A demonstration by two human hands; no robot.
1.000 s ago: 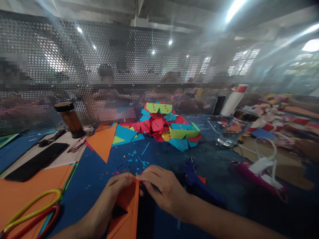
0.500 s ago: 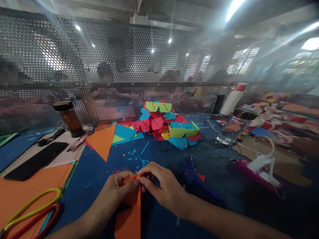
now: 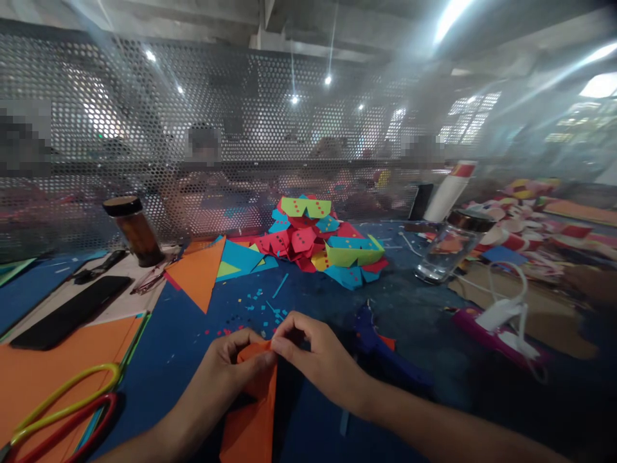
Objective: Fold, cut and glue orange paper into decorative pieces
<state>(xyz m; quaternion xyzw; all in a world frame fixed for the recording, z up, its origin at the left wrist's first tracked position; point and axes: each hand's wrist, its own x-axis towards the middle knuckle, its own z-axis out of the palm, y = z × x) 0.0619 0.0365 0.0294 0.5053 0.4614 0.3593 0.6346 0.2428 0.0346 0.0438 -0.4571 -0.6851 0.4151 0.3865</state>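
Observation:
An orange sheet of paper (image 3: 253,411), folded into a long strip, stands between my hands at the bottom middle. My left hand (image 3: 231,363) pinches its upper part, thumb on the near side. At the top corner, my right hand (image 3: 313,357) pinches the edge between thumb and forefinger. Its other fingers curl behind, partly hidden. Right of my right hand lies a blue hole punch (image 3: 385,350) with a bit of orange paper (image 3: 388,343) beside it. Small blue and red paper bits (image 3: 263,302) are scattered just beyond my fingers.
Scissors (image 3: 62,411) with yellow and red handles lie on orange sheets (image 3: 29,373) at left, near a black phone (image 3: 72,312). A brown jar (image 3: 137,231), coloured paper pile (image 3: 303,238), glass bottle (image 3: 450,247) and purple power strip (image 3: 496,334) stand farther off, before a perforated screen (image 3: 270,128).
The upper part of the orange paper has tilted and opened slightly toward me. My right fingertips have shifted a little to the right along its top corner.

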